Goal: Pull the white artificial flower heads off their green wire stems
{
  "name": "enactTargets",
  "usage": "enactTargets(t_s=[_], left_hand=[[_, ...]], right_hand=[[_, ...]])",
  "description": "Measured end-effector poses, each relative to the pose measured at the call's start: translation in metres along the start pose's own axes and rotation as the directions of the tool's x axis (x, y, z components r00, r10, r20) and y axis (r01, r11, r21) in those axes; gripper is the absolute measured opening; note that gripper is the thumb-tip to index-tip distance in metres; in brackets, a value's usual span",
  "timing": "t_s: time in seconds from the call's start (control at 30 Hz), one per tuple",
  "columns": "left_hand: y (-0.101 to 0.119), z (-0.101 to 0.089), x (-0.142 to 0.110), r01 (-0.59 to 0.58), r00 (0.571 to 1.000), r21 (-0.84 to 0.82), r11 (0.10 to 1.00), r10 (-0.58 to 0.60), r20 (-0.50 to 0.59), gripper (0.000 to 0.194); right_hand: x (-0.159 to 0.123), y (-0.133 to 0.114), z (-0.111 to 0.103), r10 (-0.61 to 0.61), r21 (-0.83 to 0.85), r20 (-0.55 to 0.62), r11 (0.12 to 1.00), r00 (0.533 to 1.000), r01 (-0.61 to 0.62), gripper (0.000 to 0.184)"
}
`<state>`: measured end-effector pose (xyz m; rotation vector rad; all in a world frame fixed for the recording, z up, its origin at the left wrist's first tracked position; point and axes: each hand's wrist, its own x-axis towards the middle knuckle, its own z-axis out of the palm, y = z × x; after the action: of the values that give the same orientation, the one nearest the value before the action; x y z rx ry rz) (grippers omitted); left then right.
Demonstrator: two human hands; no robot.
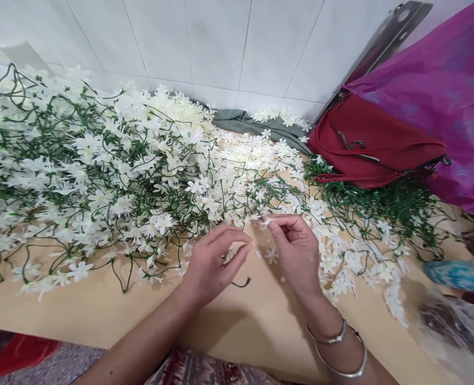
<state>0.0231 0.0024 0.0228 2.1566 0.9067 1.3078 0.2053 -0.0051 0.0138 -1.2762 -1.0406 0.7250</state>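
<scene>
My left hand (215, 262) is curled, with thumb and fingertips almost meeting. A thin green artificial flower stem (243, 283) runs out from beneath its thumb, and the rest is hidden by the hand. To its right, my right hand (297, 251) pinches a small white artificial flower (266, 222) between thumb and forefinger. Below the gap between the hands, a single loose white blossom (272, 256) lies on the table. A large heap of white flowers on green stems (100, 171) spreads over the left side, reaching close to my left hand.
Loose white blossoms (341, 262) lie scattered right of my right hand. Green stems (373, 206) are piled beneath a red bag (373, 139), beside a purple plastic bag (433, 80). A blue-and-white item (457, 274) and clear plastic (457, 331) sit at the right. A tiled wall (216, 43) stands behind.
</scene>
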Motion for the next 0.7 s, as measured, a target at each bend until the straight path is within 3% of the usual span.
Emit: enactTargets(t_s=[0.07,0.13,0.23,0.43,0.57,0.7], left_hand=[[0.009,-0.002,-0.005,-0.073,0.983,0.127,0.989,0.050,0.179,0.004],[0.018,-0.003,-0.012,-0.126,0.932,0.289,0.949,0.014,0.363,0.009],[0.025,-0.001,-0.025,-0.148,0.880,0.451,0.880,-0.092,0.467,0.015],[0.015,0.010,-0.043,-0.133,0.862,0.522,0.842,-0.162,0.480,0.014],[0.009,0.016,-0.043,-0.117,0.902,0.473,0.873,-0.106,0.418,0.027],[0.011,0.005,-0.027,-0.122,0.959,0.405,0.906,0.002,0.283,0.011]], right_hand=[[0.004,0.002,-0.005,0.019,-0.003,-0.032,1.000,0.999,-0.020,0.010],[0.007,0.004,-0.010,0.034,0.000,-0.059,0.999,0.998,-0.034,0.010],[0.011,0.006,-0.014,0.032,0.019,-0.078,0.999,0.996,-0.030,0.011],[0.015,0.011,-0.017,0.050,0.085,-0.084,0.995,0.995,-0.043,0.011],[0.015,0.014,-0.016,0.077,0.096,-0.058,0.993,0.995,-0.071,0.012],[0.015,0.014,-0.016,0.097,0.101,-0.021,0.990,0.995,-0.095,0.011]])
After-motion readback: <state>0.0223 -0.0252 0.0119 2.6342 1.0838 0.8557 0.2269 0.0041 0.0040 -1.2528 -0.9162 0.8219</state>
